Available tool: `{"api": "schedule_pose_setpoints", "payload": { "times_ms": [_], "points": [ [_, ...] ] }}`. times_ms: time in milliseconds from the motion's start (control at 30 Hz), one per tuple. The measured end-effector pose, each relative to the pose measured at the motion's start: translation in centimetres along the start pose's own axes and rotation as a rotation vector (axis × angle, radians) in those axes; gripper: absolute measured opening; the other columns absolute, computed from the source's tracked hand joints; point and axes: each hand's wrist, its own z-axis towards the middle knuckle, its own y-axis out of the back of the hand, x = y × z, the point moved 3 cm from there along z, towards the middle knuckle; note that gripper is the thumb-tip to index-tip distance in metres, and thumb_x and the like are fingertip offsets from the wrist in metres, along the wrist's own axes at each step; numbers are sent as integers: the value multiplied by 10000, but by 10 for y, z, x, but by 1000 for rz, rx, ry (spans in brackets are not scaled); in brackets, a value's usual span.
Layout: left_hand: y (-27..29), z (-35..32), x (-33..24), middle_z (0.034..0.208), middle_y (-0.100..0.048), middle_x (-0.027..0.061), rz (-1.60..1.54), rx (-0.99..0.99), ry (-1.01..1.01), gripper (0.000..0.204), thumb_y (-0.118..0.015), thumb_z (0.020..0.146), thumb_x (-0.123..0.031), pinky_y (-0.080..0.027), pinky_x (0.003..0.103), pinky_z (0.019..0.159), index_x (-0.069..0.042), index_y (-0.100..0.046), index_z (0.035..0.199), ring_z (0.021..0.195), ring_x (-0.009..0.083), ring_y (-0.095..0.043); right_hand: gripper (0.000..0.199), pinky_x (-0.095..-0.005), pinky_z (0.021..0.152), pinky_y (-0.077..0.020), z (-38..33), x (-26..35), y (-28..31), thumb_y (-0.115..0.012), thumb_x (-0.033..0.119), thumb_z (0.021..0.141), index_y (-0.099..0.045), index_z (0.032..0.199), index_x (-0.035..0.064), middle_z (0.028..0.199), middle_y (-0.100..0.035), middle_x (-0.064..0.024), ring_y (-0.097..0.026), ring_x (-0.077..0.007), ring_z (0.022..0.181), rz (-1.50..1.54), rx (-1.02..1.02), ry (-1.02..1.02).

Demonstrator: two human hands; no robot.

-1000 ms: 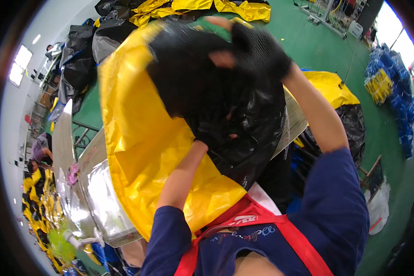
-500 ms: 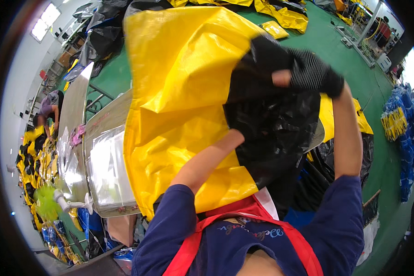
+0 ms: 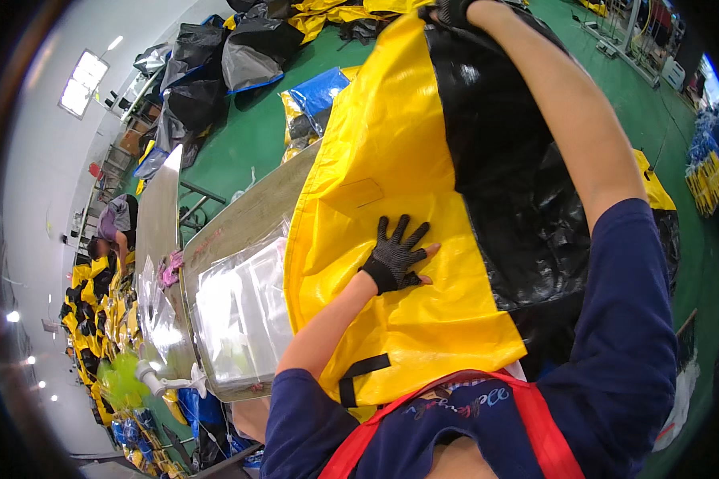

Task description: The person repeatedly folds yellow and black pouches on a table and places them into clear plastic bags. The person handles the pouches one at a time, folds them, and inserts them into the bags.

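Observation:
A large yellow and black tarpaulin (image 3: 395, 152) is spread over the table before me, its yellow part at left and its shiny black part at right. My left hand (image 3: 398, 254), in a dark knit glove with some fingertips bare, lies flat on the yellow part with fingers spread. Far ahead, at the top of the view, my right hand (image 3: 453, 12) is closed on the tarpaulin's far edge; its fingers are partly cut off by the picture's rim. Near my body, a black strap (image 3: 366, 366) shows on the yellow material.
Clear plastic sheets (image 3: 244, 311) lie on the grey tabletop (image 3: 236, 203) at left. A green fan (image 3: 124, 382) stands lower left. Beyond the table is a blue and yellow bundle (image 3: 315, 100) on the green floor. Another person (image 3: 118, 223) bends over yellow and black material far left.
My right hand has moved forward and left, drawing the tarpaulin out away from me. My left hand, hidden under a fold before, now lies on top of the yellow part.

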Motion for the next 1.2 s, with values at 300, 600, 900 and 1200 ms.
{"api": "schedule_pose_setpoints", "payload": {
  "times_ms": [300, 600, 900, 1200],
  "points": [
    [-68, 3, 55, 1305, -515, 161, -1105, -536, 358, 471, -585, 850, -383, -347, 457, 1033, -80, -567, 1210, 1241, 350, -442, 678, -446, 1053, -344, -311, 31, 42, -766, 279, 698, -521, 1241, -44, 1238, -564, -216, -532, -327, 1189, 1101, 9, 188],
    [29, -75, 94, 1121, -642, 142, -577, 322, 389, 417, -585, 861, -377, -462, 398, 925, -39, -618, 1102, 1082, 343, -574, 375, -454, 916, -396, -467, 25, -86, -621, 238, 672, -673, 1038, 170, 1095, -595, -133, -519, -353, 1053, 388, 451, 184],
    [67, -159, 212, 907, -676, 155, -712, -435, 785, 430, -683, 809, -265, -521, 341, 690, -70, -588, 1180, 767, 225, -658, 535, -491, 950, -361, -444, 40, -85, -646, 345, 711, -590, 1223, 199, 1166, -588, -139, -513, -345, 1085, 337, 220, 229],
    [-45, -329, 168, 1260, -569, 93, -1426, -780, 1120, 473, -515, 940, -356, -459, 328, 923, -32, -493, 1284, 1056, 200, -583, 862, -487, 997, -372, -436, 29, -80, -742, 441, 640, -414, 1373, 130, 1394, -421, -159, -421, -378, 1237, 231, 615, 250]
  ]
}}
